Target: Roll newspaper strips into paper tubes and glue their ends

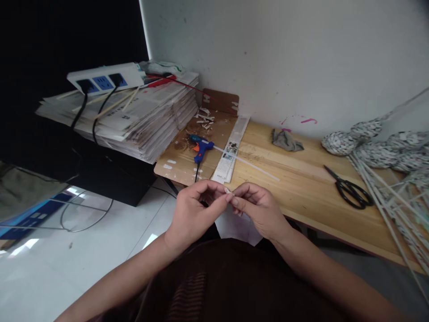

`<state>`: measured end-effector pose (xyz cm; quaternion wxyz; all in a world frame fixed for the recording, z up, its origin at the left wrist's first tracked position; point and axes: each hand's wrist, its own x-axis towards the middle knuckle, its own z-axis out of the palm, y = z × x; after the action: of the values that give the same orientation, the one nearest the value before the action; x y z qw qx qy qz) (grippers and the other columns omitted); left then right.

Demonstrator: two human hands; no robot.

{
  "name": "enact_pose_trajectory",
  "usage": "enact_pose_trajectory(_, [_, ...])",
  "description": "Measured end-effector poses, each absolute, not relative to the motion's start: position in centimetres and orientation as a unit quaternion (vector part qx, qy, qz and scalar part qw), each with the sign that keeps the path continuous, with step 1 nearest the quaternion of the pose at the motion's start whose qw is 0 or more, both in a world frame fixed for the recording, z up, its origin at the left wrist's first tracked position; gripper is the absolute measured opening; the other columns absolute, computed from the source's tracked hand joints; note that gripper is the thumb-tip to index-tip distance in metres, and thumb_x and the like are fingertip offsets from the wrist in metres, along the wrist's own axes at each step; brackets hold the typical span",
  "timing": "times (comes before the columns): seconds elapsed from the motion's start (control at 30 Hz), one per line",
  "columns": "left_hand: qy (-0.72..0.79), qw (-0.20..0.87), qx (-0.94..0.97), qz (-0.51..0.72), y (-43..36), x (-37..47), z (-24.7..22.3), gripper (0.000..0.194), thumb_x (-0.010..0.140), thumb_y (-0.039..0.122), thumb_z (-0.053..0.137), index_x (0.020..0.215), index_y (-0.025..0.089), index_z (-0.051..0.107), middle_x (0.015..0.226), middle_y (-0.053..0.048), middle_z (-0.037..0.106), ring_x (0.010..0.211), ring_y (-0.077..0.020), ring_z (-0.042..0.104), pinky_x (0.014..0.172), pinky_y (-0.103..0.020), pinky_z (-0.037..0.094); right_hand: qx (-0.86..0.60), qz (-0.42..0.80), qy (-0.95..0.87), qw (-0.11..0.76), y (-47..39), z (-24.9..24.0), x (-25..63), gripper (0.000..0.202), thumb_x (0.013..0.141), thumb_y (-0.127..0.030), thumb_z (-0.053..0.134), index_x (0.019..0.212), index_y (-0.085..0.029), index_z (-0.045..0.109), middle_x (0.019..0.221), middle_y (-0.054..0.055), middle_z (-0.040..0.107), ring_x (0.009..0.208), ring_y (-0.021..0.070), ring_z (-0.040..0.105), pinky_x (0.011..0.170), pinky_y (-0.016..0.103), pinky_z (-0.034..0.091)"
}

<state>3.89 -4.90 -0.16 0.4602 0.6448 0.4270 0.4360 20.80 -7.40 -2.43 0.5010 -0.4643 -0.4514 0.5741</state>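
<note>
My left hand [197,208] and my right hand [258,205] meet in front of my body, just off the table's front edge. Between their thumbs and fingertips is a small whitish scrap that looks like paper [228,191], pinched from both sides. Most of it is hidden by the fingers. Beyond the hands, a blue glue gun [201,148] lies on a stained cardboard sheet [181,165], with a long glue stick [258,169] poking out of its back. Beside it lie folded newspaper strips [225,163].
Black-handled scissors [350,190] and a grey rag [287,140] lie on the wooden table [301,179]. Woven paper shapes [375,152] and loose paper rods [385,201] fill the right end. At left, a power strip [107,78] rests on stacked newspapers [161,120]. A wall stands behind.
</note>
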Motion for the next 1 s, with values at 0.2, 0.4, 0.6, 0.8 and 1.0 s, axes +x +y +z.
enact_pose_trajectory(0.2, [0.422,0.451,0.655,0.436,-4.8,3.7,-0.2,0.006,0.080,0.024,0.069,0.082,0.018,0.069,0.075,-0.003,0.069,0.064,-0.0128,0.060,0.060,-0.025,0.049,-0.475,0.559,-0.466,0.495,-7.4,-2.0,20.5,0.024,0.074,-0.036,0.078,0.078,-0.018,0.063,0.065,-0.002,0.063,0.057,0.0089,0.056,0.056,0.024,0.049])
enact_pose_trajectory(0.4, [0.411,0.456,0.664,0.427,-4.8,3.5,-0.2,0.007,0.082,0.024,0.070,0.085,0.018,0.069,0.077,-0.001,0.068,0.067,-0.0111,0.060,0.062,-0.024,0.049,-0.478,0.557,-0.465,0.494,-7.4,-1.8,20.5,0.024,0.074,-0.037,0.077,0.079,-0.019,0.064,0.068,-0.002,0.063,0.056,0.0084,0.054,0.055,0.024,0.048])
enact_pose_trajectory(0.6, [0.410,0.482,0.653,0.416,-4.6,3.3,-0.5,0.010,0.081,0.026,0.072,0.089,0.020,0.070,0.085,-0.003,0.070,0.072,-0.0126,0.063,0.065,-0.024,0.050,-0.466,0.544,-0.478,0.508,-7.5,-1.8,20.4,0.020,0.076,-0.033,0.077,0.078,-0.018,0.065,0.068,-0.002,0.063,0.059,0.0080,0.055,0.058,0.024,0.048])
enact_pose_trajectory(0.8, [0.390,0.537,0.608,0.437,-4.3,3.0,-1.0,0.007,0.083,0.027,0.071,0.083,0.019,0.070,0.077,-0.001,0.070,0.070,-0.0122,0.062,0.068,-0.025,0.052,-0.495,0.424,-0.570,0.501,-8.4,-2.0,20.1,0.012,0.086,-0.031,0.068,0.090,-0.020,0.066,0.080,0.001,0.070,0.064,0.0103,0.062,0.060,0.025,0.051])
enact_pose_trajectory(1.0, [0.382,0.566,0.575,0.451,-4.2,3.2,-1.3,0.006,0.084,0.024,0.070,0.082,0.019,0.068,0.073,0.000,0.067,0.069,-0.0105,0.060,0.066,-0.022,0.049,-0.481,0.221,-0.699,0.481,-9.0,-2.2,20.7,0.024,0.090,-0.025,0.065,0.114,-0.022,0.065,0.102,0.002,0.075,0.085,0.0127,0.071,0.078,0.026,0.057])
